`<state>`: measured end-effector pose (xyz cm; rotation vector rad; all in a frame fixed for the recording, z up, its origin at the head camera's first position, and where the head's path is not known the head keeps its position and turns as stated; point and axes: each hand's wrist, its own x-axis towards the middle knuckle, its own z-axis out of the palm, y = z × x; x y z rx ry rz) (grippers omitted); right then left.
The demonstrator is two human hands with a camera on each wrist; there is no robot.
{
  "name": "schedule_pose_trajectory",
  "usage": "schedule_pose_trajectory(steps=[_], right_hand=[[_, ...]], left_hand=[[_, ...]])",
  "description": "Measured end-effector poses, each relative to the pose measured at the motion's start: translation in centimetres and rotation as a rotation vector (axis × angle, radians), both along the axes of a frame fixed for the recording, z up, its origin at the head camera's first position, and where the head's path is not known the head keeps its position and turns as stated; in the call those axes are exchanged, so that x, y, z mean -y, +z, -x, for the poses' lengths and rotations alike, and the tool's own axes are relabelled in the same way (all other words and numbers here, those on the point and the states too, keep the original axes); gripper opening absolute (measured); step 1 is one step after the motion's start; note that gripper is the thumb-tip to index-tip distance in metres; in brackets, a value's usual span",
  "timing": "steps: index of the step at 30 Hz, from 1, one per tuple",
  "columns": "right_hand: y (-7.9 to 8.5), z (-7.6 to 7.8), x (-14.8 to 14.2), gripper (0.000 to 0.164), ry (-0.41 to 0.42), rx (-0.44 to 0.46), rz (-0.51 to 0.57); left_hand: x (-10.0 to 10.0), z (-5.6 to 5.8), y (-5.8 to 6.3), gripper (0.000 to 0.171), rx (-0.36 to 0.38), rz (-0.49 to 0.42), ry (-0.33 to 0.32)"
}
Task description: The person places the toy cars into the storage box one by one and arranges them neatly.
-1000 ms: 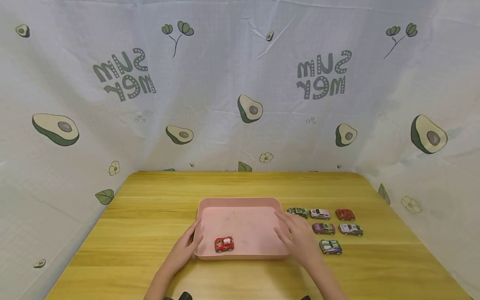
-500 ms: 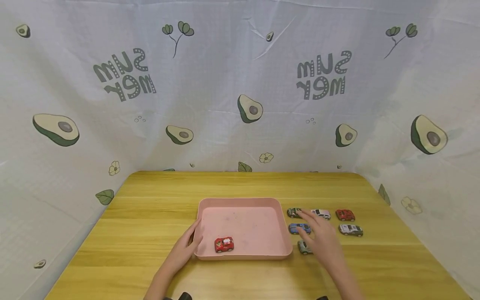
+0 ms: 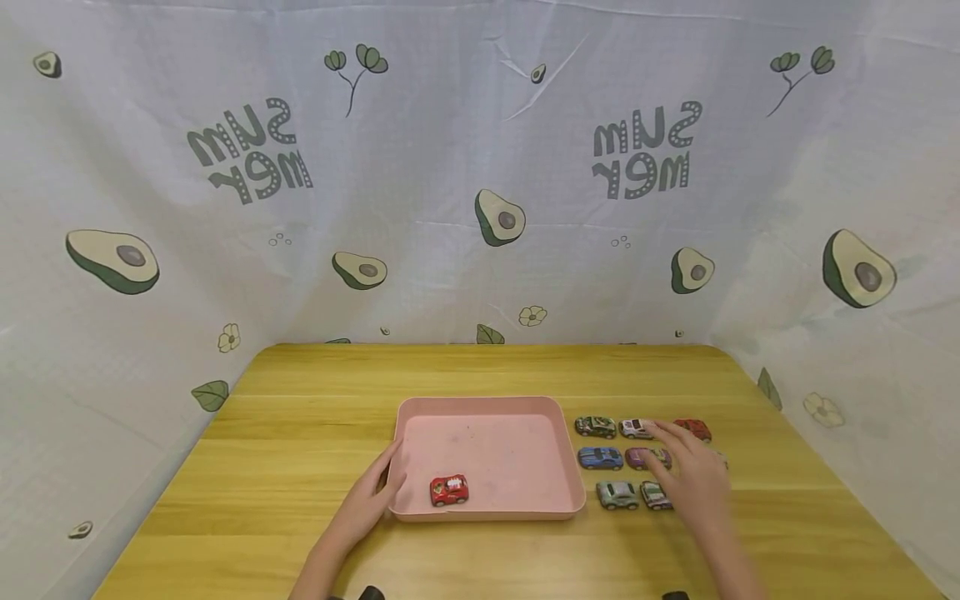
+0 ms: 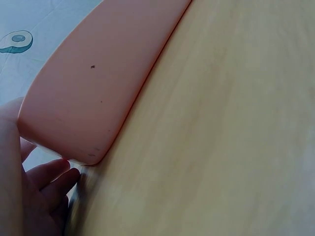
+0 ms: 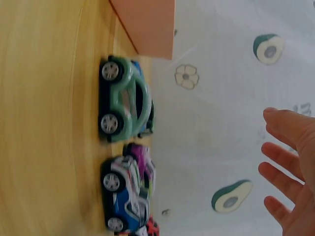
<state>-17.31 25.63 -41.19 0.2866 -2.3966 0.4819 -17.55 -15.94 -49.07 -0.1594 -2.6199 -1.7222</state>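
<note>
My left hand (image 3: 366, 498) holds the left side of a shallow pink tray (image 3: 487, 515), its thumb at the rim and fingers along the outer wall (image 4: 83, 98). Inside the tray sits a red toy car (image 3: 449, 490) near the front left. Spread fingers and nothing between them mark my right hand (image 3: 693, 479), raised over the toy cars right of the tray. Below it are a purple car (image 3: 640, 457) and a white-and-blue car (image 5: 123, 196), both partly covered in the head view. A white car (image 3: 633, 428) lies close by its fingertips.
Beside the tray stand a dark green car (image 3: 596, 427), a blue car (image 3: 600, 457) and a pale green car (image 3: 617, 495). A red car (image 3: 696, 429) is farther right. A printed avocado curtain (image 3: 435, 167) borders the wooden table (image 3: 300, 417).
My right hand has moved right, from the tray's right rim to above the toy cars, uncovering the blue and pale green ones. The left hand and tray have stayed put.
</note>
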Motion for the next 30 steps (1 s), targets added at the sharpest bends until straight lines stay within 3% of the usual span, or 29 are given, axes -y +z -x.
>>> schedule_pose_trajectory(steps=[7, 15, 30], right_hand=[[-0.2, 0.0, -2.4, 0.040, -0.032, -0.032, 0.049], [-0.3, 0.1, -4.8, 0.035, -0.154, -0.010, 0.027], [-1.2, 0.3, -8.4, 0.044, -0.241, 0.277, 0.090]], left_hand=[[-0.1, 0.1, -0.1, 0.054, -0.004, 0.007, 0.002], [-0.1, 0.3, -0.2, 0.054, -0.013, 0.012, 0.006], [-0.1, 0.1, 0.1, 0.054, -0.004, -0.005, -0.004]])
